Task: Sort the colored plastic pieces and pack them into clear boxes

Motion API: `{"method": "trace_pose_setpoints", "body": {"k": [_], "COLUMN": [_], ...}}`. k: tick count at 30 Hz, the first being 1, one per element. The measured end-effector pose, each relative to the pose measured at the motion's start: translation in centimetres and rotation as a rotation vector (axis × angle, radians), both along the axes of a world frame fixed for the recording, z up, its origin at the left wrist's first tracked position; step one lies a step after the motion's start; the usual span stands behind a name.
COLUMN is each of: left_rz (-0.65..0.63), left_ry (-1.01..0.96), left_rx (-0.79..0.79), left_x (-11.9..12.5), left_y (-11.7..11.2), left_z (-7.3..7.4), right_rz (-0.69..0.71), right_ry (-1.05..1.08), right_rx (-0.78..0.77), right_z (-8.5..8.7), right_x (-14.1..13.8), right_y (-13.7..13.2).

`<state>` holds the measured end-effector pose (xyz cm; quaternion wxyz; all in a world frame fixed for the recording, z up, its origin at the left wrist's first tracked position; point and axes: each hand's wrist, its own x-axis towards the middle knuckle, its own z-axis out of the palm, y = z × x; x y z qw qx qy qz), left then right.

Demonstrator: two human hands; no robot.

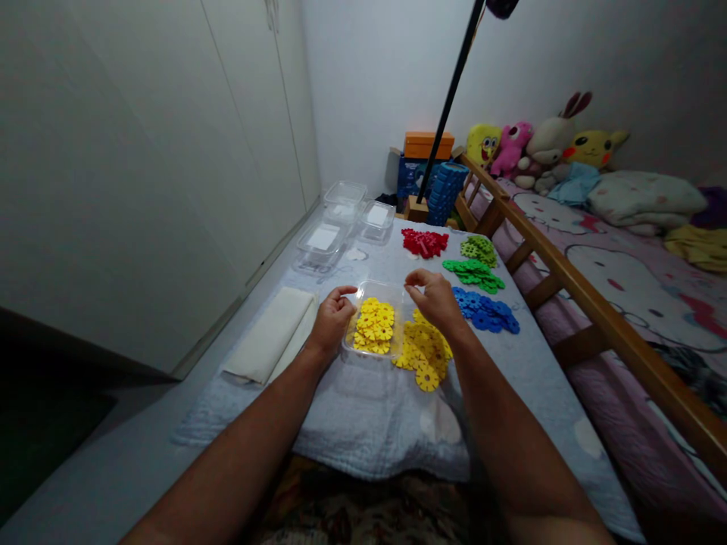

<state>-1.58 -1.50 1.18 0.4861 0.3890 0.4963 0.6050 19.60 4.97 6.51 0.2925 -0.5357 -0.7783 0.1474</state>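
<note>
A clear plastic box (391, 291) sits on a pale quilted mat, partly filled with yellow snowflake discs (374, 326). My left hand (331, 318) grips the box's left rim, fingers curled with thumb and forefinger meeting. My right hand (436, 297) hovers over the box's right rim, fingers pinched together; what they hold is too small to make out. A loose pile of yellow discs (425, 354) lies just right of the box, under my right wrist.
Further back lie piles of blue discs (486, 311), green discs (474, 274), lighter green discs (478, 247) and red discs (424, 242). Several empty clear boxes (344, 219) stand at the far left. A folded white cloth (270, 334) lies left; a wooden bed rail (573, 284) runs right.
</note>
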Motion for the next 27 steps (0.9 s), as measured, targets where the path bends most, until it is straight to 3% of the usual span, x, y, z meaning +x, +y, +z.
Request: {"method": "trace_pose_setpoints", "body": {"k": [5, 9, 19, 22, 27], "left_rz": [0.000, 0.001, 0.030, 0.046, 0.043], "left_ry": [0.013, 0.049, 0.060, 0.051, 0.036], "left_rx": [0.010, 0.014, 0.024, 0.032, 0.027], "left_x": [0.0, -0.2, -0.4, -0.5, -0.6], "left_y": [0.1, 0.3, 0.5, 0.6, 0.7], "left_z": [-0.1, -0.5, -0.5, -0.5, -0.5], "right_rz": [-0.044, -0.036, 0.223, 0.302, 0.291], "right_ry": [-0.033, -0.161, -0.212, -0.235, -0.278], "right_rx": [-0.093, -0.169, -0.273, -0.225, -0.105], "right_z": [-0.9, -1.9, -2.8, -2.6, -2.7], "right_x": [5.8, 7.9, 5.2, 4.3, 3.6], "right_y": [0.3, -0.6, -2.4, -3.0, -5.0]}}
